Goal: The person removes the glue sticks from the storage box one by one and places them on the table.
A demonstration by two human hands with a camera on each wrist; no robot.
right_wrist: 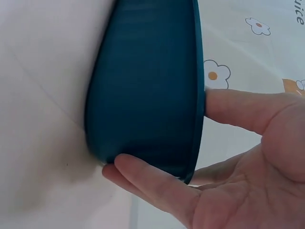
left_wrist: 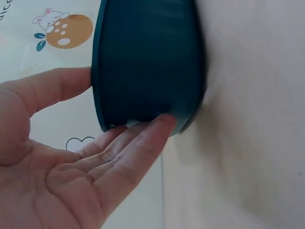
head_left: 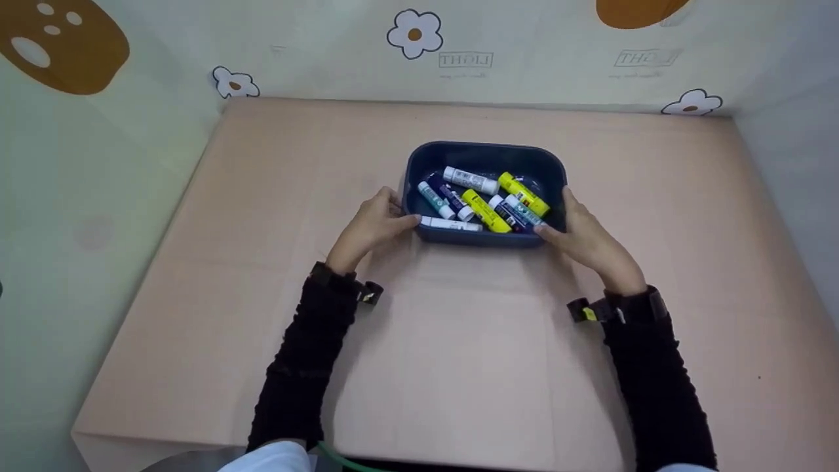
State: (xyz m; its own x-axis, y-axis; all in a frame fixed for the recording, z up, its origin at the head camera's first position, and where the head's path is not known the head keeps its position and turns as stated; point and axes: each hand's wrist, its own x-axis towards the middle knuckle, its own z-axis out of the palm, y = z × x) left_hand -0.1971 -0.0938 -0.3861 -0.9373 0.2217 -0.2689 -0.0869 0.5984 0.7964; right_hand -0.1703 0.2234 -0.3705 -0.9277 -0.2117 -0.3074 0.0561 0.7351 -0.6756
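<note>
The dark blue tub (head_left: 485,157) is sitting between both hands, holding glue sticks (head_left: 486,211). The left hand (head_left: 372,226) and right hand (head_left: 590,242) are pressing straight, relaxed fingers (left_wrist: 143,138) against its sides.

Dark blue bin (head_left: 485,156), flower-patterned wall (head_left: 414,33)

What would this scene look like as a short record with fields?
Surface: tan table
Container: dark blue tub, standing on the table
Contents: glue sticks, several, yellow, white and dark, lying loose
Left hand: straight fingers against the tub's left side
Right hand: straight fingers against the tub's right side
Backdrop: pale walls with flower prints
</note>
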